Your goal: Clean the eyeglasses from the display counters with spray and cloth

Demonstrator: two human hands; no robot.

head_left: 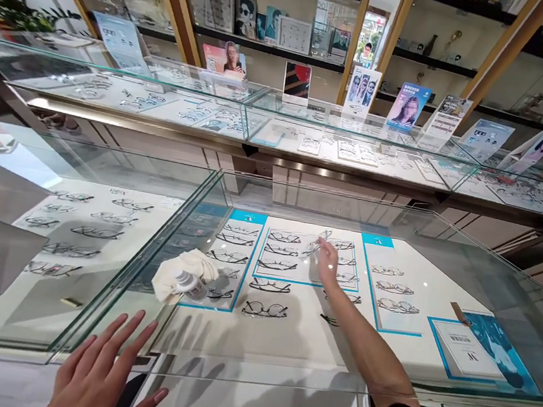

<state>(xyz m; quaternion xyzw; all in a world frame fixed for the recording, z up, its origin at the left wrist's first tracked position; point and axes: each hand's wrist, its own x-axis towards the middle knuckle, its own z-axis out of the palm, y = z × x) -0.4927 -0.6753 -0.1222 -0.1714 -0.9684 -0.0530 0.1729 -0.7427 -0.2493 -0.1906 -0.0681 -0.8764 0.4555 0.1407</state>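
My right hand (326, 262) reaches into the glass display case and pinches a pair of eyeglasses (313, 246), which it holds tilted over the white board. Around it lie rows of other eyeglasses, such as a pair (279, 265) left of the hand and a dark-framed pair (265, 309) nearer to me. My left hand (101, 368) hovers or rests by the near edge of the case with its fingers spread, holding nothing. Beyond its fingertips, a cream cloth (174, 270) and a small white bottle (191, 284) sit together on the case.
Glass edges (137, 259) divide this case from a neighbouring one with more eyeglasses at left. A booklet (468, 349) lies at the right. Across the aisle runs a second glass counter (268, 152) with upright cards (409, 107). Shelves (273, 45) stand behind it.
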